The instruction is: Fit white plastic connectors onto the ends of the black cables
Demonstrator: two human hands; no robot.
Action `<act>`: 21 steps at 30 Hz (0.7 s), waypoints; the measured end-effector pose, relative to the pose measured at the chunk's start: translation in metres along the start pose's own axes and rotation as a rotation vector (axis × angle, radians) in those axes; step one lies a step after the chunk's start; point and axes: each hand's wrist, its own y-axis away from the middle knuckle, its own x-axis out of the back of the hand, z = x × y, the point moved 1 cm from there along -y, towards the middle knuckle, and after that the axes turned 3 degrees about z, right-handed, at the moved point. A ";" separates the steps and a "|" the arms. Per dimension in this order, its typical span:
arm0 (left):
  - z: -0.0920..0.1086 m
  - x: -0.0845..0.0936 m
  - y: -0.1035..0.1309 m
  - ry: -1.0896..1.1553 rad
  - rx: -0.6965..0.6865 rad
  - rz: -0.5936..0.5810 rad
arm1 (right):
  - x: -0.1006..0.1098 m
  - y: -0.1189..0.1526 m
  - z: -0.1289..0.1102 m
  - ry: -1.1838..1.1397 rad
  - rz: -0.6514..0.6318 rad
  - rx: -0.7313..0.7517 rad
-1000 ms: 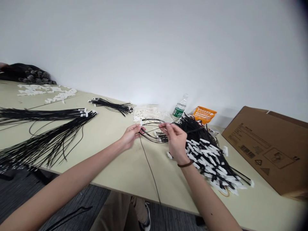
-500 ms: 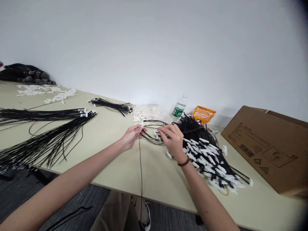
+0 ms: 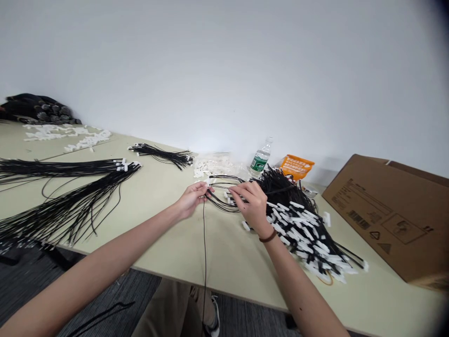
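Presumably the likeliest slip lies at the white connector (image 3: 208,181), just below the middle of the frame, since it is small and little of it shows past the fingers. Our left hand (image 3: 192,197) has it pinched at the near ends of the black wires (image 3: 224,206), which bow rightward in loose loops. Our right hand (image 3: 253,201) has its fingertips narrowed together on those wires; which strand they grip, we cannot tell. Because the strands are thin and look alike, we could pick the wrong one, or tug one crooked and strain its end.

From beside our left hand, a single long wire (image 3: 205,238) hangs down over the front edge of the worktop (image 3: 168,252). It could catch on that edge or on our trousers (image 3: 159,311) if we shift, jerking the connector askew.

Just right of our grip, the loops run close to the heap of cables (image 3: 305,224) with its many white ends; a pull could hook a neighbour and drag the pile. Behind it, the bottle (image 3: 260,160) stands near the tangle, so a snagged cable might tip it.
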 end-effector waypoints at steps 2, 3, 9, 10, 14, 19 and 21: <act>0.000 0.000 0.000 0.002 0.001 0.000 | 0.000 0.000 0.000 -0.001 -0.004 0.003; 0.000 0.000 0.000 0.002 0.002 0.000 | 0.000 0.000 0.000 -0.001 -0.007 0.004; 0.001 0.000 0.000 -0.011 -0.003 -0.009 | 0.000 0.000 0.000 -0.011 -0.023 0.005; 0.001 0.000 0.000 -0.021 -0.005 -0.013 | -0.001 0.000 0.000 -0.011 -0.026 0.007; -0.001 0.000 0.001 -0.071 0.001 -0.039 | -0.004 0.002 -0.006 0.018 -0.057 0.039; -0.005 -0.001 0.002 -0.104 0.024 -0.078 | -0.009 0.006 -0.015 0.110 -0.090 0.101; -0.006 -0.001 0.002 -0.107 0.028 -0.087 | -0.009 0.007 -0.016 0.132 -0.096 0.116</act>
